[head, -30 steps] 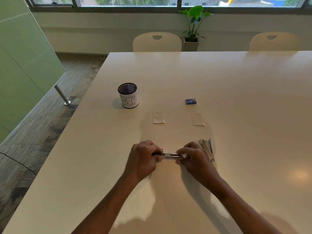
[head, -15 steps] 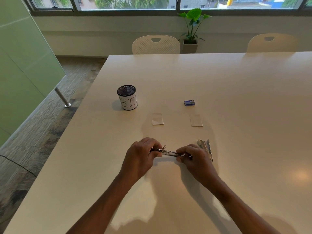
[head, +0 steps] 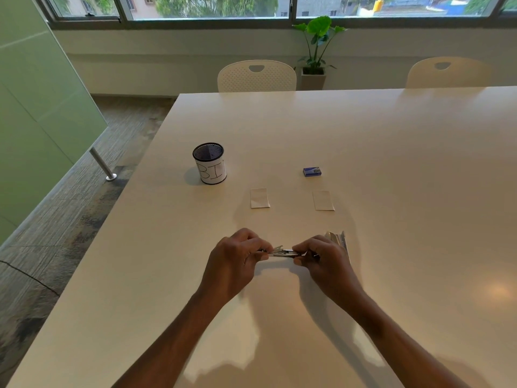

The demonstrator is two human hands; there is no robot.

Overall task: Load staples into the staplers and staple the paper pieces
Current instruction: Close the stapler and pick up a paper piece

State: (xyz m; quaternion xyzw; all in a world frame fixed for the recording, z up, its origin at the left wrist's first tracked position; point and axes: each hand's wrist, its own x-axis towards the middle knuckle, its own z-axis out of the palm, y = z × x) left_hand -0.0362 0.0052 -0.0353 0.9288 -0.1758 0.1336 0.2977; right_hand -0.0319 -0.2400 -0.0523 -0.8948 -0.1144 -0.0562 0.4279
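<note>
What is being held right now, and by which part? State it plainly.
One metal stapler, held by both hands: the left hand grips its left end, the right hand pinches its right end. The second stapler lies unheld.

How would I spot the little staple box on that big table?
Start at the big white table. Beyond the right paper piece lies the staple box. It is the only blue thing there, much smaller than the black mesh cup to its left.
</note>
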